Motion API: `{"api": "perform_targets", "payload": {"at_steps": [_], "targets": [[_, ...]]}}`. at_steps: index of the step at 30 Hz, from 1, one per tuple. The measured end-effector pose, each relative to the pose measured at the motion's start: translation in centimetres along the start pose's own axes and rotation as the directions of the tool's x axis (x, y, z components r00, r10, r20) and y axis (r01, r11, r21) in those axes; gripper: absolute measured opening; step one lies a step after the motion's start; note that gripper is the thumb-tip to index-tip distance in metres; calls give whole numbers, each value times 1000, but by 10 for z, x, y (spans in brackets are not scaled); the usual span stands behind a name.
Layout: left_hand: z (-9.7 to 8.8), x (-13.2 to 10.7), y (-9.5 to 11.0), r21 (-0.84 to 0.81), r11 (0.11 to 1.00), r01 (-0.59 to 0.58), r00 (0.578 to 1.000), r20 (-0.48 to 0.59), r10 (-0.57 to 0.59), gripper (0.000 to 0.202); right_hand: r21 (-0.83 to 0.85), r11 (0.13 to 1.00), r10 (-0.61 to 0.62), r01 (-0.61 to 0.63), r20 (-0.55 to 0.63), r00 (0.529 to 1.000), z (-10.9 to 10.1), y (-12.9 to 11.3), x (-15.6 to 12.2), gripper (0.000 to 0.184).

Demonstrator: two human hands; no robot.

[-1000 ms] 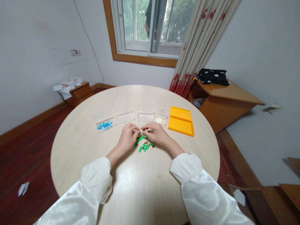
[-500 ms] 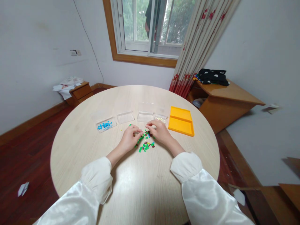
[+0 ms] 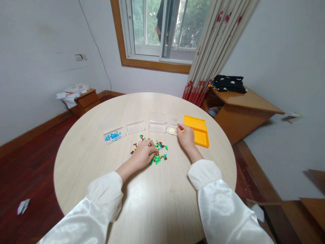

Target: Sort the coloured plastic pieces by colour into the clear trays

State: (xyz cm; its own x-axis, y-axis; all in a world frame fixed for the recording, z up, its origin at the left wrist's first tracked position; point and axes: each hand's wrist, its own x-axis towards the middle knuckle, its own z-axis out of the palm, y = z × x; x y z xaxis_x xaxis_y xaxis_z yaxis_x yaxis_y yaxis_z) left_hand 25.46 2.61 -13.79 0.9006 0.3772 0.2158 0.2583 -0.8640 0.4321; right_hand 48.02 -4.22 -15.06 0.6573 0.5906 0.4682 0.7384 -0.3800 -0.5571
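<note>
A loose pile of small building bricks (image 3: 157, 159), green, brown, yellow and blue, lies on the round table. Over its left part, my left hand (image 3: 143, 153) has its fingertips pinched down among the bricks; anything between them is too small to make out. My right hand (image 3: 187, 138) is at the right side of a small clear box (image 3: 170, 133) holding pale yellow pieces. Its thumb and fingers are closed together by the box's edge, and what they hold, if anything, is hidden. The hand partly covers an open yellow case (image 3: 201, 138).
A clear box (image 3: 106, 141) with blue bricks (image 3: 113, 136) stands at the left. Two more clear boxes, one left (image 3: 135, 127) and one right (image 3: 156, 127), sit along the back. Wooden furniture (image 3: 251, 105) with dark cloth stands beyond the round table (image 3: 162, 210).
My right hand has moved from the pile rightward to the box of yellow pieces. My left hand has shifted slightly right and down over the pile, uncovering brown bricks at its left.
</note>
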Motion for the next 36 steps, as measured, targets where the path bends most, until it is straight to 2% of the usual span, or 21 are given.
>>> {"api": "perform_targets", "payload": {"at_steps": [4,15,18,21,23,27,30,36], "targets": [[-1,0,0,10,1000,4,1000,20,-4,17,-24,1000,13,-13,31,999,0,-1,0,31],[1,1,-2,-42,999,30,1000,2,-30,14,42,999,-29,29,-7,1000,2,-4,-1,29],[2,2,-2,-67,997,43,997,-62,-47,16,98,991,-88,92,-47,995,2,-8,-2,27],[1,4,-1,-180,980,87,979,-169,-118,14,189,961,-196,201,-45,980,0,-18,-6,22],[-1,7,-1,-295,948,124,957,-216,-192,12,250,920,-307,303,-25,952,-2,-26,-10,19],[-6,12,0,-498,847,185,904,-251,-345,10,298,831,-498,470,23,867,-7,-43,-19,15],[-5,16,-1,-642,744,185,878,-232,-418,10,338,785,-573,518,79,816,-11,-53,-26,12],[-3,19,-2,-835,530,148,870,-145,-471,13,407,732,-649,546,174,740,-15,-64,-33,7]]}}
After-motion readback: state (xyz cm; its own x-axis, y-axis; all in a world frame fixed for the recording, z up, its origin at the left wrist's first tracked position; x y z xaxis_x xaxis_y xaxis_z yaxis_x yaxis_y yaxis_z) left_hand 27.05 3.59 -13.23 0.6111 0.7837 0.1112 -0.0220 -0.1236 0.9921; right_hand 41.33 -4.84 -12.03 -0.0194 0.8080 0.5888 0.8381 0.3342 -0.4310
